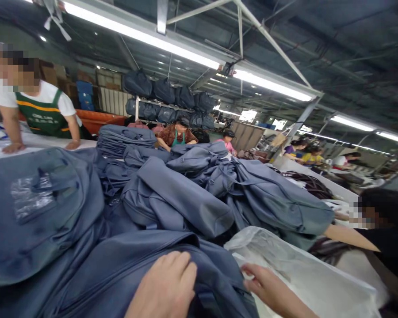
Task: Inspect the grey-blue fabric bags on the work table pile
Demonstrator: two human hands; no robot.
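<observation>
My left hand (166, 287) lies flat on a blue-grey fabric bag (119, 269) at the bottom of the view, fingers together and pressing on it. My right hand (268, 289) sits just to the right of that bag, fingers reaching at the edge of a clear plastic bag (298, 269), touching both. Whether it pinches the plastic is unclear. A large heap of the same blue-grey bags (185, 194) fills the table ahead.
A person in a green apron (43, 110) leans on the table at far left. A co-worker's arm (348, 236) reaches into the heap from the right. More workers sit behind, under dark bags on a rack (166, 95).
</observation>
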